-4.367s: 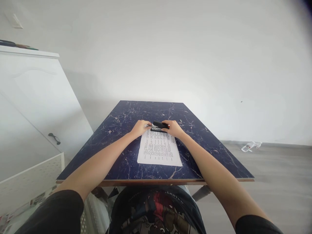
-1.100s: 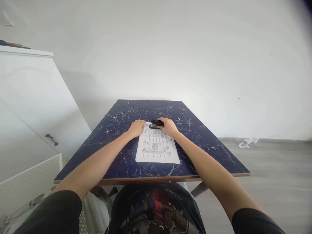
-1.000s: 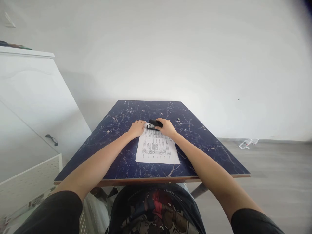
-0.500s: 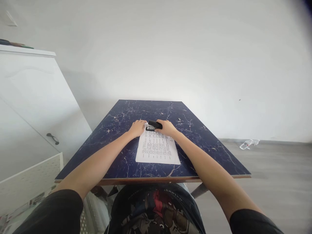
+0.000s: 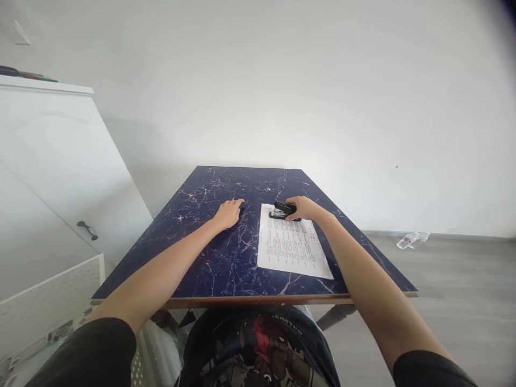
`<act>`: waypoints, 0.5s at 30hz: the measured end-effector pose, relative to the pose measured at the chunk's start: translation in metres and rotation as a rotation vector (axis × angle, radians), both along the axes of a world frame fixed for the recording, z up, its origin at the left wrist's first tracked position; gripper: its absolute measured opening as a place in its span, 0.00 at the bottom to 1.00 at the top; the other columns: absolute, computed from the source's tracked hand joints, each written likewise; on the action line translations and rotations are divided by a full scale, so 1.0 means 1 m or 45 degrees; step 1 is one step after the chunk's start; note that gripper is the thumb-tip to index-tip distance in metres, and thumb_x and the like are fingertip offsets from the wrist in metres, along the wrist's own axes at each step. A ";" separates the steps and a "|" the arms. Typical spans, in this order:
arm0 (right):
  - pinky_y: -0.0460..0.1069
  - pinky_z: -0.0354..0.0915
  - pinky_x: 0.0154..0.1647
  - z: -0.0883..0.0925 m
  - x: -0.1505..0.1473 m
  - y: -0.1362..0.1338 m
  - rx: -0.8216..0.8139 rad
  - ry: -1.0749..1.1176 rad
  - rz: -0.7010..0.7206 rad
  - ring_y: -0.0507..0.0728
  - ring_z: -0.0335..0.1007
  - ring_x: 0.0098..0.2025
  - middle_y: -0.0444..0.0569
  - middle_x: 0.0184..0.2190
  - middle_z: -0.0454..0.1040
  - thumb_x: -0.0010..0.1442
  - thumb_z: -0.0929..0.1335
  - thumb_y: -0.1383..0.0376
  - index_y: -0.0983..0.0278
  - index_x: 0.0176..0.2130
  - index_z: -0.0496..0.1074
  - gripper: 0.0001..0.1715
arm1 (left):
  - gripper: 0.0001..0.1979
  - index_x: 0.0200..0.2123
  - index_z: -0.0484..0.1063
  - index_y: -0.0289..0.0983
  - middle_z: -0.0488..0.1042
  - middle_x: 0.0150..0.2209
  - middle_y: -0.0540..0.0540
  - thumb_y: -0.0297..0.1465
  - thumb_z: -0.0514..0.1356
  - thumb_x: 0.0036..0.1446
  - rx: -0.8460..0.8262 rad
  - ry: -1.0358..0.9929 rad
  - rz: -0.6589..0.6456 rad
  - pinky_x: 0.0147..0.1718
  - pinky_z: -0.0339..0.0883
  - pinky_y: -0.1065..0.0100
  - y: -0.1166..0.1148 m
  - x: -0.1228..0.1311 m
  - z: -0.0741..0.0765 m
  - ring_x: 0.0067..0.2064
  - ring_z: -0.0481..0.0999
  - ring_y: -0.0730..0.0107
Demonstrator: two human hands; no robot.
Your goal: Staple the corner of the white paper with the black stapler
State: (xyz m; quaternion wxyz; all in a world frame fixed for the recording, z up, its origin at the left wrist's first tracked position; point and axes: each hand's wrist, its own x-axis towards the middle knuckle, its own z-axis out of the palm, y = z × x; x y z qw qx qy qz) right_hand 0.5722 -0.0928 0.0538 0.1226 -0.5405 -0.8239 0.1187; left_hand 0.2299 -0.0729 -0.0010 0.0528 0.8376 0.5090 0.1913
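Observation:
Printed paper (image 5: 294,250), covered in lines of text, lies tilted on the dark blue marbled table (image 5: 217,269). Over its top part sits a black stapler (image 5: 284,210), its jaws pointing left. My right hand (image 5: 302,207) is closed around the stapler's back end. To the left, apart from the paper, my left hand (image 5: 228,214) rests on the table with its fingers stretched out and nothing in them. Whether the paper is one sheet or several, I cannot tell.
A white cabinet (image 5: 48,161) with a dark handle (image 5: 87,230) stands at the left. Behind the table rises a plain white wall (image 5: 258,86). On the grey floor at the right lies a crumpled clear plastic item (image 5: 411,239).
My right hand has moved right with the stapler, and the paper has shifted right and turned slightly. My left hand, earlier at the paper's top left corner, is now off it.

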 end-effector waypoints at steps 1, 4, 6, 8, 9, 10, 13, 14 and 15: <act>0.53 0.64 0.31 -0.001 0.009 -0.001 0.002 -0.005 -0.013 0.61 0.75 0.34 0.50 0.36 0.81 0.48 0.78 0.55 0.59 0.41 0.78 0.21 | 0.25 0.68 0.63 0.38 0.70 0.65 0.34 0.28 0.48 0.70 0.000 0.011 -0.002 0.63 0.58 0.47 -0.001 0.000 0.000 0.66 0.66 0.43; 0.54 0.63 0.32 -0.005 0.039 -0.009 0.009 -0.001 -0.045 0.62 0.75 0.34 0.50 0.36 0.81 0.51 0.76 0.53 0.59 0.43 0.78 0.21 | 0.25 0.68 0.63 0.37 0.69 0.66 0.34 0.27 0.47 0.70 0.006 0.062 -0.010 0.63 0.59 0.46 -0.003 0.002 0.001 0.66 0.65 0.43; 0.54 0.63 0.33 -0.008 0.059 -0.016 -0.015 0.012 -0.062 0.62 0.75 0.34 0.51 0.36 0.81 0.53 0.75 0.51 0.59 0.43 0.77 0.21 | 0.25 0.68 0.63 0.38 0.69 0.66 0.35 0.27 0.46 0.71 0.015 0.100 -0.014 0.62 0.60 0.46 -0.004 0.002 0.002 0.66 0.65 0.43; 0.55 0.63 0.35 -0.009 0.077 -0.023 -0.027 0.030 -0.072 0.63 0.75 0.35 0.51 0.36 0.80 0.54 0.74 0.50 0.59 0.43 0.77 0.22 | 0.25 0.68 0.63 0.38 0.68 0.66 0.36 0.27 0.45 0.71 0.029 0.143 -0.009 0.62 0.60 0.46 -0.004 0.003 0.002 0.66 0.65 0.44; 0.56 0.64 0.35 -0.010 0.084 -0.025 -0.024 0.034 -0.078 0.64 0.75 0.35 0.51 0.36 0.80 0.54 0.74 0.49 0.59 0.43 0.77 0.22 | 0.25 0.67 0.63 0.38 0.69 0.66 0.37 0.27 0.46 0.71 0.036 0.161 -0.002 0.62 0.60 0.46 -0.004 0.003 0.002 0.66 0.65 0.44; 0.56 0.64 0.36 -0.010 0.089 -0.026 -0.021 0.043 -0.083 0.65 0.75 0.35 0.51 0.35 0.80 0.53 0.74 0.49 0.59 0.43 0.77 0.22 | 0.24 0.67 0.63 0.38 0.69 0.66 0.37 0.27 0.46 0.71 0.042 0.174 0.004 0.62 0.61 0.46 -0.004 0.003 0.003 0.66 0.66 0.45; 0.59 0.67 0.40 -0.010 0.098 -0.028 -0.044 0.179 -0.067 0.67 0.76 0.40 0.54 0.41 0.81 0.52 0.75 0.48 0.58 0.48 0.78 0.27 | 0.23 0.65 0.65 0.40 0.70 0.65 0.38 0.27 0.46 0.71 0.041 0.198 0.010 0.62 0.61 0.48 -0.003 0.002 0.003 0.65 0.66 0.47; 0.59 0.69 0.42 -0.011 0.102 -0.028 -0.033 0.275 -0.071 0.67 0.76 0.42 0.54 0.44 0.81 0.53 0.75 0.47 0.57 0.51 0.78 0.29 | 0.22 0.64 0.66 0.40 0.70 0.64 0.38 0.27 0.47 0.71 0.038 0.202 0.005 0.62 0.61 0.48 -0.003 0.002 0.004 0.65 0.67 0.47; 0.59 0.69 0.44 -0.013 0.106 -0.027 0.008 0.394 -0.100 0.67 0.77 0.45 0.55 0.47 0.81 0.55 0.74 0.47 0.57 0.53 0.77 0.30 | 0.22 0.63 0.67 0.40 0.70 0.64 0.39 0.27 0.47 0.71 0.038 0.205 0.000 0.62 0.61 0.48 -0.003 0.001 0.004 0.65 0.67 0.48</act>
